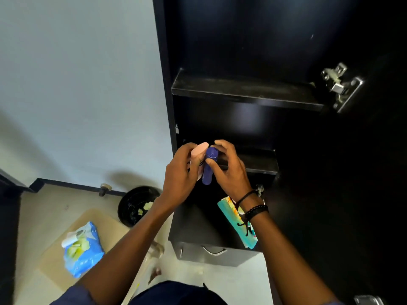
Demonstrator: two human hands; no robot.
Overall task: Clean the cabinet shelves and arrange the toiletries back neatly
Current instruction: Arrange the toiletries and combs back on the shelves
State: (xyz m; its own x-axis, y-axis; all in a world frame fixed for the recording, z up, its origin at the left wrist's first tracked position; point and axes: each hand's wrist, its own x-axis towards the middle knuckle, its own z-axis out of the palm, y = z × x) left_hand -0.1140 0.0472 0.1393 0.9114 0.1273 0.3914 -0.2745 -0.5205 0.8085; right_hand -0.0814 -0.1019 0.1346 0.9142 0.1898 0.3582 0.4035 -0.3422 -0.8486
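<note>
At eight o'clock of the view a blue pack of wipes [82,249] lies on a beige mat [99,216] on the floor, its flap open and a pale wipe sticking out. At one o'clock from the pack stands a round black bin [137,205] with a few pale scraps inside. A small doorstop [105,188] sits at eleven o'clock from the bin, against the foot of the wall.

Near the centre of the view, the left hand [180,175] grips a pink bottle [199,150], its fingers [195,160] curled round the body. Touching it at three o'clock is a purple bottle [209,168], cap up. The right hand [229,170] holds this one, thumb on its front and fingers [222,145] bent over the cap. Both bottles are held in the air just in front of the open black cabinet [163,62], level with the front edge of the lower shelf [257,161]. The upper shelf [246,91] is at twelve o'clock from the hands and looks dusty.

Dark bracelets [255,209] ring the right wrist. Under that wrist, a teal packet [224,208] lies on a low black unit [209,238] with a metal handle, at six o'clock from the bottles. A metal hinge [339,84] shows at two o'clock of the view.
</note>
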